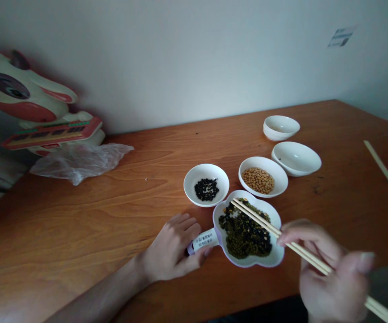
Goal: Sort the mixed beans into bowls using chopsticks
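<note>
The left hand [170, 253] clasps the handle [205, 239] of the dish [276, 216] on the counter [129, 202], likely light, stiff plastic best held there, while the right hand [338, 291], blurred from here, seems clamped on 2 chopsticks [264, 223] over beans [244, 243] that look hard and slippery.

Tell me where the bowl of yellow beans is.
In the head view, the bowl of yellow beans is right of centre, behind the scalloped dish and right of the black beans' bowl.

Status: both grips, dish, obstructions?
Left grip on handle. Right grip holding chopsticks, tips over dish. Mixed beans in dish. Two bean bowls close beyond, not blocking.
</note>
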A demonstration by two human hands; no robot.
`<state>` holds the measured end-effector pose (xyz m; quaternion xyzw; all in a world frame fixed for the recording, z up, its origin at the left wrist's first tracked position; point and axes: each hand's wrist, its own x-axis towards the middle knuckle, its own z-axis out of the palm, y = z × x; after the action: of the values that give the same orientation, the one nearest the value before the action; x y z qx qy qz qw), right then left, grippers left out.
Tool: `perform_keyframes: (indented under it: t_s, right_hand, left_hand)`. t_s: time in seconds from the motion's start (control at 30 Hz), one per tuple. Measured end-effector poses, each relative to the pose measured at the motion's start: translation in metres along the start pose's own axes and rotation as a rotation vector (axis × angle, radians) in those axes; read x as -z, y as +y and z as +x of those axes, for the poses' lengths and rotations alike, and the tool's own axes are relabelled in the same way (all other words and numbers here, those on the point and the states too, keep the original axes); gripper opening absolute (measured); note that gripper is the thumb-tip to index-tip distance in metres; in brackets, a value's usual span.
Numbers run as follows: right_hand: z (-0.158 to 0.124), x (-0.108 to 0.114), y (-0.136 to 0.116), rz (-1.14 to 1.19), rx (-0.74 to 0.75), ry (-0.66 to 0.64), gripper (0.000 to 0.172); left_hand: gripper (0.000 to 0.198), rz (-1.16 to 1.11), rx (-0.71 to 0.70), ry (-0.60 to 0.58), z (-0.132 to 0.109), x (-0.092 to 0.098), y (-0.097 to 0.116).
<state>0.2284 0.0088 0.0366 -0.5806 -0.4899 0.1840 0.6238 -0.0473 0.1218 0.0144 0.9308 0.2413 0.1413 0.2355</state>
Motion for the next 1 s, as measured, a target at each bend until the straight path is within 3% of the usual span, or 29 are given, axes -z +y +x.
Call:
perform_keyframes:
  t_s: [0.2,0.3,0.57,0.73,1.0]
  right_hand:
    - [-0.030,0.054,0.016,-0.195,-0.070,-0.078,0.087]
    - [-0.034,0.068,0.020,-0.215,-0.066,-0.062,0.089]
    - [-0.025,0.047,0.010,-0.244,-0.056,-0.085,0.086]
    - [-0.035,0.055,0.020,-0.287,-0.060,-0.096,0.075]
    - [-0.037,0.056,0.019,-0.217,-0.094,0.006,0.081]
  left_hand:
    - [0.030,-0.007,0.014,0.004,0.001,0.001,0.001]
    - [0.030,-0.013,0.022,0.006,0.000,0.001,0.000]
    - [0.030,-0.020,0.022,-0.005,0.001,0.000,-0.001]
    - [0.030,-0.015,0.019,-0.005,0.001,0.001,-0.001]
    - [0.029,-0.012,0.010,0.005,0.001,0.001,0.001]
